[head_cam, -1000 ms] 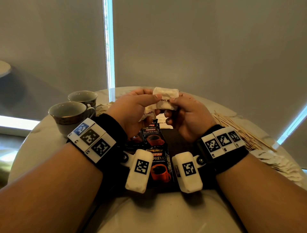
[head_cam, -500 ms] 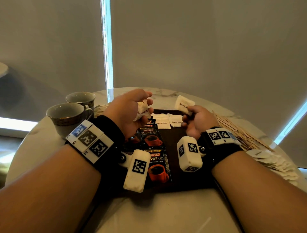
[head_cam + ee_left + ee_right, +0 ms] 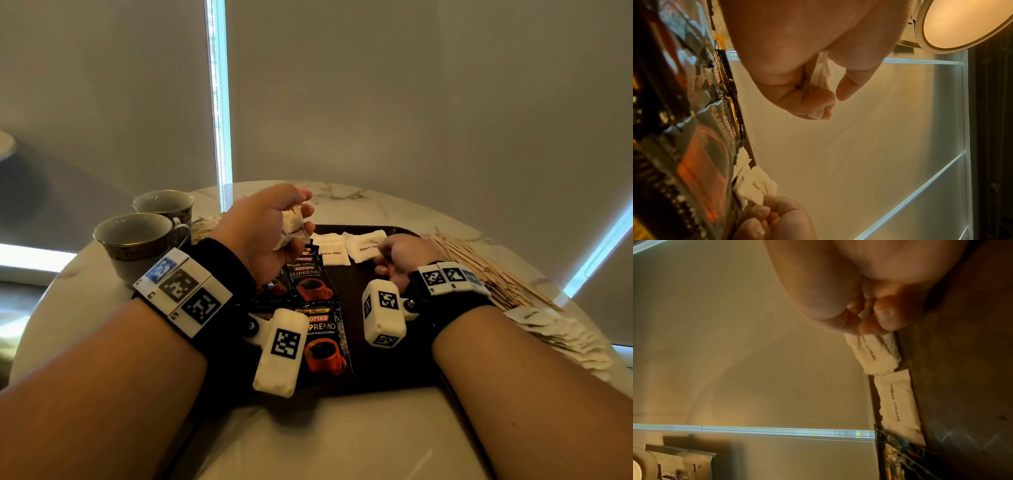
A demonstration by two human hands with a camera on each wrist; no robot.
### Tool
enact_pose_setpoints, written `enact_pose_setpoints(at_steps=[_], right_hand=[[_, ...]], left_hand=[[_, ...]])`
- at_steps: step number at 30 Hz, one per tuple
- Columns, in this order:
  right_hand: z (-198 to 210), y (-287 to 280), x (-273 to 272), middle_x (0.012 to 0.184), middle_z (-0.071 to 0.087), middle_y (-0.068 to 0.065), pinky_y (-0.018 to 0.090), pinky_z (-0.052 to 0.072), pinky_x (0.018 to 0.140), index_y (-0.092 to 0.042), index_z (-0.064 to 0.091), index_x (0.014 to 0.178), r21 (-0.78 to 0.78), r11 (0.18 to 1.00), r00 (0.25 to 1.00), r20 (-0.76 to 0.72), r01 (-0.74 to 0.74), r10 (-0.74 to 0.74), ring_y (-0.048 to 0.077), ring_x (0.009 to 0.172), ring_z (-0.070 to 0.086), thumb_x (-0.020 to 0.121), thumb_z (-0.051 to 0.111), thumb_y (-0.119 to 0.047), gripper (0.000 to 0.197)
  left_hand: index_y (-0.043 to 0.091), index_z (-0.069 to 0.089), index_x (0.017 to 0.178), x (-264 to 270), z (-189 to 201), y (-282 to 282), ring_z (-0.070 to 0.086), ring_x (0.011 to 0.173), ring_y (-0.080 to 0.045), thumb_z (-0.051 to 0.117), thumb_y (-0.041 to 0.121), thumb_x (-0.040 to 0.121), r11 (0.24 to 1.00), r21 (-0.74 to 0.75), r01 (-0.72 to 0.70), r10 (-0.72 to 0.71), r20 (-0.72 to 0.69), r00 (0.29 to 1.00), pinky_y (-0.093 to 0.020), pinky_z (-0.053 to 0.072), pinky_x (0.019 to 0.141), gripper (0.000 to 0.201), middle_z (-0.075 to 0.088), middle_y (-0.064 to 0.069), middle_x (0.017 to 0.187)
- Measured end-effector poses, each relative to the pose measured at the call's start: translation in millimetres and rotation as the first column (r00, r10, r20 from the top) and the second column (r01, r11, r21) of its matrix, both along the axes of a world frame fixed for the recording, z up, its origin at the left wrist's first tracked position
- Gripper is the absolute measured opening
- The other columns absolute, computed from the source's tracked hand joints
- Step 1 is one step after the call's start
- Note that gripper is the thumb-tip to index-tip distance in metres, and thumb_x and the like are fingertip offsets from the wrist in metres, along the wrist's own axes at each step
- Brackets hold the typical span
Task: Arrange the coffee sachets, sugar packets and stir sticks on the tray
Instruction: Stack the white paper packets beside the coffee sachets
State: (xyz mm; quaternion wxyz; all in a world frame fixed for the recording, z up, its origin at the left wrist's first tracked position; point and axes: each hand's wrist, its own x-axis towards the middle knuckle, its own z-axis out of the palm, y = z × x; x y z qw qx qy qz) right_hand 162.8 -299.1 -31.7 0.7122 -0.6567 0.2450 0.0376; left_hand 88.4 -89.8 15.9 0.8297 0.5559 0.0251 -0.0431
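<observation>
My left hand (image 3: 303,210) hovers over the dark tray's (image 3: 376,370) far left and grips white brown-sugar packets (image 3: 293,228), whose edge shows between its fingers (image 3: 821,69) in the left wrist view. Low at the tray's far right, my right hand (image 3: 383,255) has its curled fingers pinching the end of a sugar packet (image 3: 364,245) that lies on the tray (image 3: 875,353). Another packet (image 3: 330,248) lies flat just left of it. Black coffee sachets (image 3: 308,281) overlap in a row down the tray's left side.
Two cups (image 3: 137,240) stand on the round marble table to the left. A heap of wooden stir sticks (image 3: 479,267) lies right of the tray, and a pile of sugar packets (image 3: 561,335) sits nearer me on that side.
The hands came apart. My right hand carried one sugar packet down and laid it on the tray beside the other packet. The left hand stays raised with its packets.
</observation>
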Motion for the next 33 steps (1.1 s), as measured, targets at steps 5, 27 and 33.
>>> enact_pose_setpoints(at_steps=[5, 27, 33], right_hand=[[-0.7, 1.0, -0.2, 0.073, 0.049, 0.007, 0.022, 0.034, 0.044, -0.004, 0.050, 0.105, -0.042, 0.997, 0.997, -0.045, -0.062, 0.060, 0.014, 0.052, 0.042, 0.099, 0.045, -0.005, 0.008], [-7.6, 8.7, 1.0, 0.093, 0.054, 0.009, 0.028, 0.053, 0.047, -0.005, 0.053, 0.126, 0.070, 0.997, 0.986, 0.161, 0.031, -0.042, 0.022, 0.072, 0.064, 0.096, 0.056, -0.012, 0.031], [-8.1, 8.7, 2.3, 0.095, 0.058, 0.011, 0.032, 0.056, 0.057, -0.004, 0.055, 0.125, 0.097, 0.995, 0.989, 0.150, -0.009, -0.005, 0.025, 0.079, 0.067, 0.098, 0.055, -0.014, 0.030]], left_hand=[[0.013, 0.066, 0.105, 0.3, -0.1, -0.9, 0.059, 0.071, -0.017, 0.058, 0.018, 0.097, 1.000, -0.008, -0.003, 0.003, 0.005, 1.000, -0.021, 0.041, 0.044, 0.013, 0.060, -0.005, 0.091], [0.013, 0.066, 0.105, -2.6, 1.9, -0.8, 0.059, 0.075, -0.018, 0.052, 0.013, 0.096, 1.000, 0.005, -0.028, 0.028, 0.017, 0.999, -0.022, 0.043, 0.045, 0.017, 0.060, -0.007, 0.095], [0.012, 0.066, 0.103, -2.0, 1.7, -1.2, 0.059, 0.076, -0.019, 0.052, 0.012, 0.096, 0.999, -0.005, -0.032, 0.032, 0.012, 0.999, -0.022, 0.044, 0.044, 0.016, 0.059, -0.008, 0.097]])
